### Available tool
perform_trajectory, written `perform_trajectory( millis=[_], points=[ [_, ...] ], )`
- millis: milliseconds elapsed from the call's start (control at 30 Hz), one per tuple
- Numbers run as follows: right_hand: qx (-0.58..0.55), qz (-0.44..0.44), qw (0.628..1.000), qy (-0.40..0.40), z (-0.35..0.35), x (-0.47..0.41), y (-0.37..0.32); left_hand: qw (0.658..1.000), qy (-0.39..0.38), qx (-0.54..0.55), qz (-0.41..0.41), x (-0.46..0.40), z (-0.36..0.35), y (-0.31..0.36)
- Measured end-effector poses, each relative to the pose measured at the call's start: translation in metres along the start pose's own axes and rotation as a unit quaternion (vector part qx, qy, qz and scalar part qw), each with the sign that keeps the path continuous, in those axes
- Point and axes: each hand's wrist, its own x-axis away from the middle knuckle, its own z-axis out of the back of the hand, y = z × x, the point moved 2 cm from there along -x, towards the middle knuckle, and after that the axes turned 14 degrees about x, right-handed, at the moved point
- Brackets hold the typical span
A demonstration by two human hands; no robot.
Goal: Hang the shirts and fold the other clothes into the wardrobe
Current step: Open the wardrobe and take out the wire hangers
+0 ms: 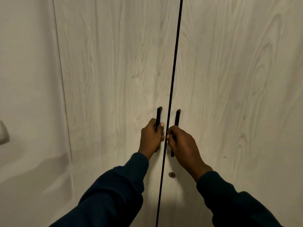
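the left hand [151,136] and right hand [181,145] each curl their fingers round a slim black bar handle [158,117] of the pale wood-grain wardrobe doors [114,71], stiff panels that likely swing easily if pulled there.

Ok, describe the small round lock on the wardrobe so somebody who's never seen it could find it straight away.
Start at the dark seam where the two pale wood-grain wardrobe doors meet. Follow it down past the two black bar handles, each gripped by a hand. Just right of the seam, below the right hand, sits the lock: the only small round metallic thing there.
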Motion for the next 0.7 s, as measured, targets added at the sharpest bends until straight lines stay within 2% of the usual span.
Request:
perform_trajectory(
  millis=[67, 333, 400, 533, 700],
  points=[
    [-0.016, -0.005, 1.0, 0.02, -0.004, -0.002, 0.001, 0.999, -0.002, 0.032, -0.002, 0.005, -0.003, -0.004],
    [-0.067, -0.07, 0.987, 0.127, -0.002, 0.003, -0.013, 0.999, 0.037, -0.003, -0.002, 0.028, 0.0, 0.009],
    [-0.089, -0.066, 0.988, 0.109, -0.001, 0.007, -0.017, 0.997, 0.068, -0.023, -0.01, 0.04, 0.001, 0.014],
    [-0.179, -0.049, 0.982, 0.013, 0.001, 0.013, -0.034, 0.993, 0.106, -0.041, -0.012, 0.067, 0.017, 0.029],
    [-0.336, -0.024, 0.941, -0.031, 0.012, 0.037, -0.066, 0.992, 0.116, -0.035, -0.022, 0.112, 0.06, 0.058]
  ],
)
